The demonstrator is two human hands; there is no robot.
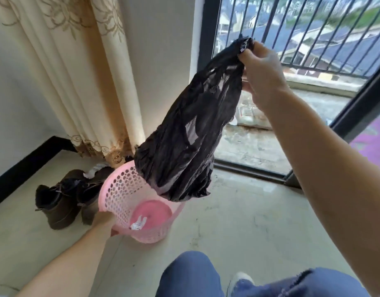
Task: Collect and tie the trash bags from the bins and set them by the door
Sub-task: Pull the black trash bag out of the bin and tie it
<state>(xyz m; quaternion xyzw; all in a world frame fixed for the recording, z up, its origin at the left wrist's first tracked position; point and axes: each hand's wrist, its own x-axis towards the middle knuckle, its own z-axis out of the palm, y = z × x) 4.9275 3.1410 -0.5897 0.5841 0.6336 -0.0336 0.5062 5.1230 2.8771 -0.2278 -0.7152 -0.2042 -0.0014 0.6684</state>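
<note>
A black trash bag (184, 133) hangs in the air above a pink perforated bin (120, 189). My right hand (262, 76) pinches the bag's gathered top, up near the window. The bag's bottom end hangs at the bin's far rim. My left hand (104, 221) grips the bin's near rim, and the bin is tilted toward me on the floor. A small white scrap (138, 224) lies on the bin's pink bottom.
A pair of dark brown boots (62, 200) stands left of the bin. A cream curtain (77, 71) hangs behind. A glass sliding door (313, 93) with a black frame and a balcony railing are to the right. My knees in blue jeans (191, 275) are at the bottom.
</note>
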